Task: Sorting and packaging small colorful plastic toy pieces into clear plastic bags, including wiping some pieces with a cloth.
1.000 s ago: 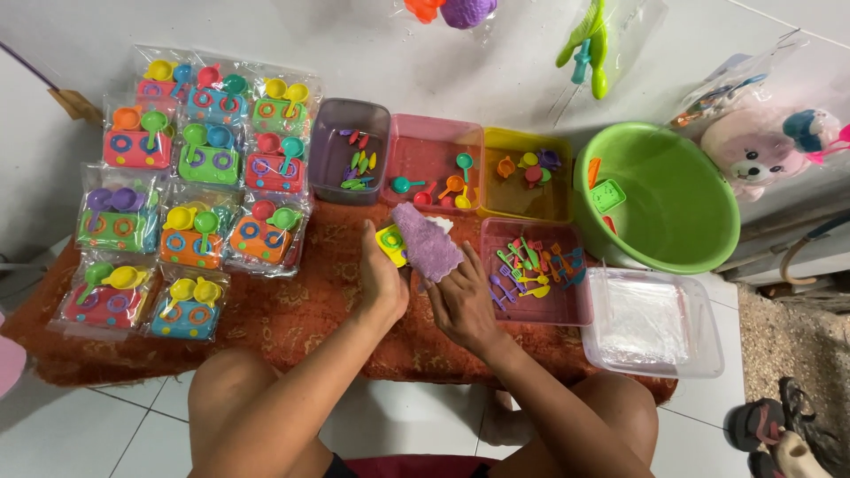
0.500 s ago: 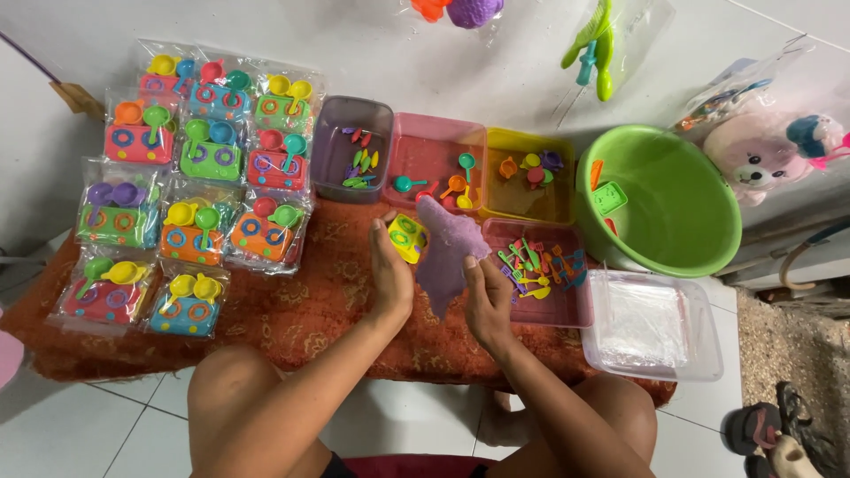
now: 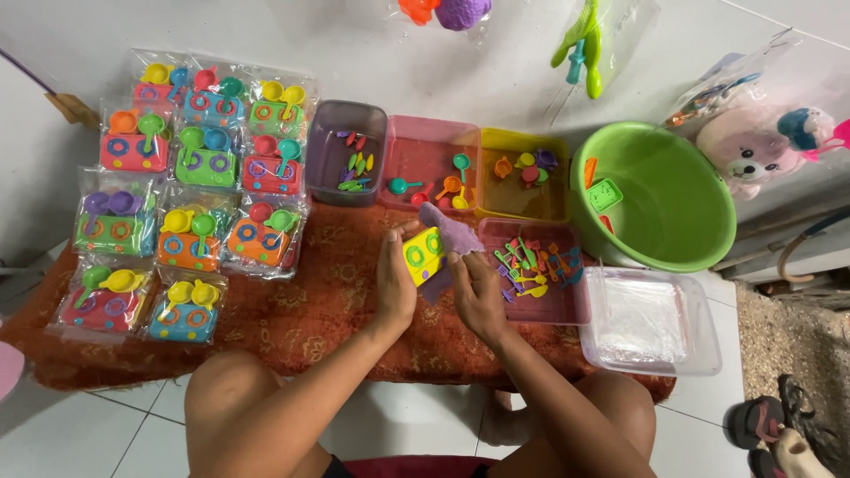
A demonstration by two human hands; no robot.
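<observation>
My left hand (image 3: 395,279) grips a small yellow toy stove (image 3: 424,255) over the red patterned cloth (image 3: 319,319). My right hand (image 3: 476,292) pinches a purple cloth (image 3: 454,232) that lies against the stove's right side and behind it. Both hands meet at the middle of the low table, just left of a pink tray of small toy utensils (image 3: 531,265).
Bagged toy stove sets (image 3: 190,190) cover the left. Behind stand a purple tub (image 3: 347,155), a pink tub (image 3: 434,159) and a yellow tub (image 3: 522,173) of toy pieces. A green basin (image 3: 655,199) and a clear box of plastic bags (image 3: 651,323) sit right.
The purple cloth has gone from over the yellow stove to its right side and back. Both hands have stayed at the table's middle.
</observation>
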